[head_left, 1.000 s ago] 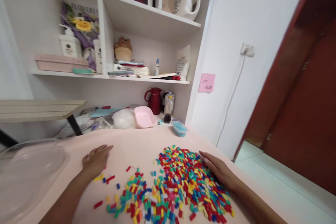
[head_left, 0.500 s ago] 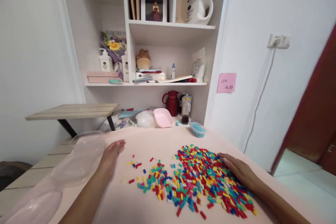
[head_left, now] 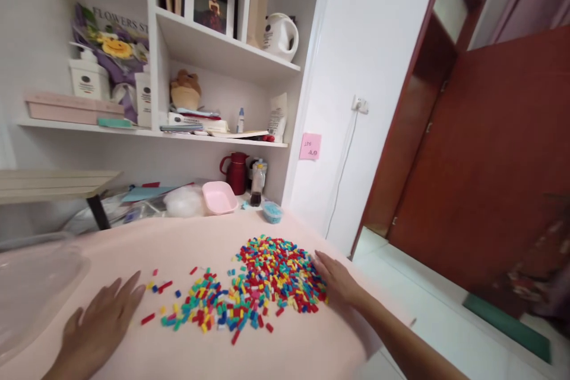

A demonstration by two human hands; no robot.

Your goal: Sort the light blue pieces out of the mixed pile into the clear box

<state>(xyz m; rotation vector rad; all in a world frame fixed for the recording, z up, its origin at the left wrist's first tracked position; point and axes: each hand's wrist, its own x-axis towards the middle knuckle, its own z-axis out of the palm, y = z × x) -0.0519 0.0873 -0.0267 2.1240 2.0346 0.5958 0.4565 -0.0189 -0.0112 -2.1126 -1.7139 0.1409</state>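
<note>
A heap of small plastic building bricks (head_left: pixel 280 273), red, yellow, blue, green and white, spreads over the pink-covered table (head_left: pixel 178 350). My right hand (head_left: pixel 336 278) lies along the heap's right edge, fingers stretched out and touching the outermost bricks. On the left, my left hand (head_left: pixel 102 320) is held palm down with fingers spread, holding nothing. Close to its fingertips lie a few stray bricks, among them a red brick (head_left: pixel 148 319) and a dark blue brick (head_left: pixel 178 294).
A clear plastic container (head_left: pixel 40 291) is at the table's left. Along the back stand a pink tray (head_left: pixel 220 197), a small tub of blue pieces (head_left: pixel 272 212), a bottle (head_left: pixel 257 187) and a red jug (head_left: pixel 236 173). Shelves (head_left: pixel 222 139) rise behind; the table's right edge drops to a tiled floor.
The view has swung to the right. My left hand has turned palm down and spread its fingers, nearer the stray bricks. The heap's right side is more compact, with my right hand still against it.
</note>
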